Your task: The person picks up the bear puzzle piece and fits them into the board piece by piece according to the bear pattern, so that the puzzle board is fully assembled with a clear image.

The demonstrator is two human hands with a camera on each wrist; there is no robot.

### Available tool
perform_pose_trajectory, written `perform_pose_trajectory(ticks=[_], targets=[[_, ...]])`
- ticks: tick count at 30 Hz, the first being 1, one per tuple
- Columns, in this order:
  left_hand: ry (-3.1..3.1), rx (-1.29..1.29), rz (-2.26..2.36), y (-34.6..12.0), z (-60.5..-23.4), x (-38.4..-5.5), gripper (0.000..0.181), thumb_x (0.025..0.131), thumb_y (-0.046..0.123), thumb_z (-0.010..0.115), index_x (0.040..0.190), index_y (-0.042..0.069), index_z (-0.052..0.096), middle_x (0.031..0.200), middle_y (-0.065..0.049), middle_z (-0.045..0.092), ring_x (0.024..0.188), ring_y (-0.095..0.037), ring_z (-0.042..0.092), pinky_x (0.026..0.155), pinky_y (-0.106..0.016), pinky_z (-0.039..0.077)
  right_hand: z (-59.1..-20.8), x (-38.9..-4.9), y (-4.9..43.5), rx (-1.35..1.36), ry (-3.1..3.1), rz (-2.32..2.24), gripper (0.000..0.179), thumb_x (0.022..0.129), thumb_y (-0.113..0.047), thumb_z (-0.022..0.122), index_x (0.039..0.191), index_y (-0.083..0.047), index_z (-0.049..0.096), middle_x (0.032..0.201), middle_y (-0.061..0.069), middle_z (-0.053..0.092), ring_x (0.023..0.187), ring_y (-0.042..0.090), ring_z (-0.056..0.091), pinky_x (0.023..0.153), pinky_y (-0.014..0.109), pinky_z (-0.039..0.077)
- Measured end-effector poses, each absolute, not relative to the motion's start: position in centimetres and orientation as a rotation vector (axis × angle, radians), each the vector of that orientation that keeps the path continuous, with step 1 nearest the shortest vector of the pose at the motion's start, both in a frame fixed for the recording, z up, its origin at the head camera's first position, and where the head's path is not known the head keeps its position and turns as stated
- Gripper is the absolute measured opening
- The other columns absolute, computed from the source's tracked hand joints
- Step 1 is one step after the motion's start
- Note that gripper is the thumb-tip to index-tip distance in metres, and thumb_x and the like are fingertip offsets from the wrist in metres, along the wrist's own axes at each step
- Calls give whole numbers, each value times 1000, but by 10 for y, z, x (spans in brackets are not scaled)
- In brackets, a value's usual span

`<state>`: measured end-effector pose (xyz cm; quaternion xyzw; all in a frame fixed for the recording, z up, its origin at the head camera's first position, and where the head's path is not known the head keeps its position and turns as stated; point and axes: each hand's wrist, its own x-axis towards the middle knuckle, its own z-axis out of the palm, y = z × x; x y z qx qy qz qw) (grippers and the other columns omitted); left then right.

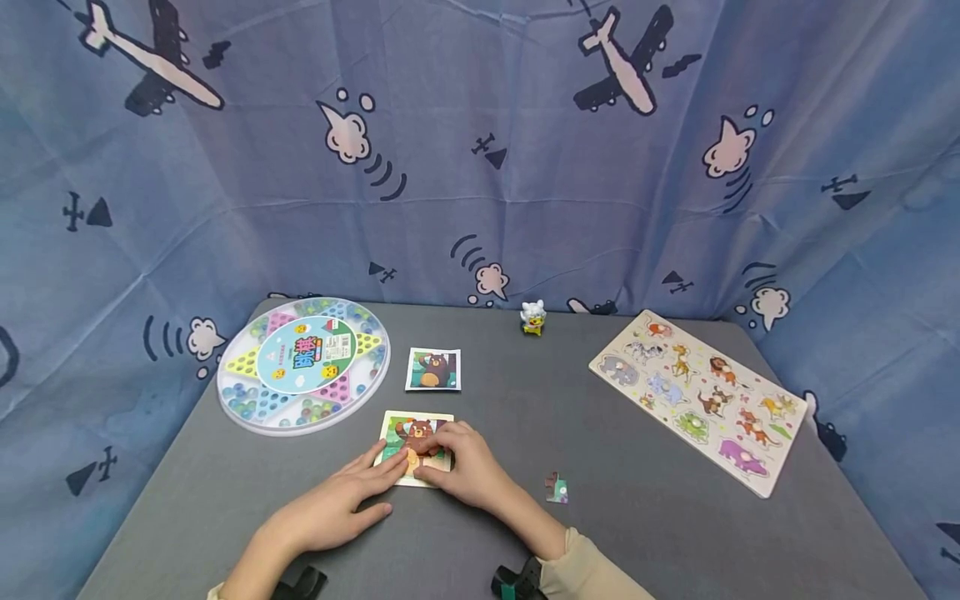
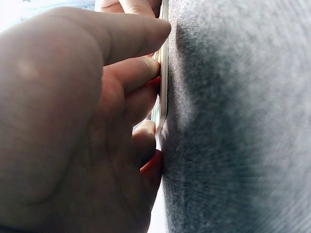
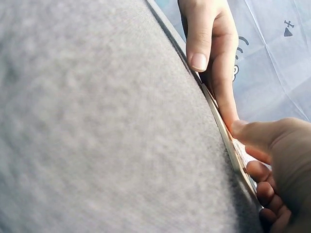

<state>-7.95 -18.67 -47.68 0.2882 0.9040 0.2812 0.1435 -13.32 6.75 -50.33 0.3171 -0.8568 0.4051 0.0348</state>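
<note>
A small bear jigsaw puzzle in a pale frame [image 1: 386,473] lies on the table. My left hand [image 1: 337,505] reaches in from the left, its straight fingers pressing on the puzzle's lower middle near the orange belly. Over the right part, my right hand [image 1: 468,467] bends its thumb and fingers and pinches a puzzle piece against the board; that piece is mostly hidden. The right thumb touches a left finger [image 3: 226,92] in the right wrist view. The board's edge [image 2: 164,73] shows beside the left fingers. One loose puzzle piece [image 1: 557,487] lies to the right.
Behind the puzzle lies a square bear picture card [image 1: 433,370]. A round Chinese checkers box [image 1: 303,367] is at left, a wooden animal peg board [image 1: 697,400] at right. A small white and yellow figurine [image 1: 533,317] stands at the back, before a blue curtain [image 1: 450,150].
</note>
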Motion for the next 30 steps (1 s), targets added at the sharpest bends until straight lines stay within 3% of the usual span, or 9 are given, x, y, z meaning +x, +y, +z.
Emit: perform_pose_trajectory(ticks=[6, 13, 18, 22, 30], targets=[[2593, 821, 812, -185, -476, -80, 60, 109, 35, 60, 164, 19, 43, 173, 4, 33, 162, -41, 20, 121, -72, 30, -491, -137, 75, 937, -2653, 1364, 25, 89, -21, 88, 112, -12, 82, 98, 1, 75, 86, 20, 65, 75, 27, 54], [2567, 792, 809, -182, -474, -82, 59, 110, 35, 59, 164, 16, 43, 174, 3, 31, 162, -41, 17, 124, -71, 26, -467, -144, 108, 813, -2644, 1358, 27, 90, -20, 87, 113, -7, 80, 106, 8, 76, 95, 27, 69, 85, 45, 59], [2559, 785, 815, -183, -474, -80, 60, 109, 35, 60, 164, 16, 43, 174, 3, 30, 163, -40, 15, 124, -70, 25, -454, -145, 147, 673, -2632, 1297, 27, 89, -19, 88, 114, -11, 80, 108, 8, 76, 96, 28, 68, 84, 50, 56], [2565, 791, 819, -184, -475, -79, 60, 110, 36, 59, 164, 16, 43, 175, 4, 29, 163, -40, 15, 124, -70, 24, -447, -139, 181, 589, -2611, 1233, 26, 88, -17, 88, 113, -15, 80, 108, 8, 76, 96, 30, 67, 83, 49, 55], [2555, 756, 824, -184, -479, -79, 60, 109, 35, 60, 164, 18, 43, 175, 7, 28, 164, -37, 13, 126, -68, 23, -456, -113, 239, 500, -2627, 1105, 29, 87, -16, 89, 115, -14, 80, 109, 4, 76, 94, 21, 66, 79, 36, 53]])
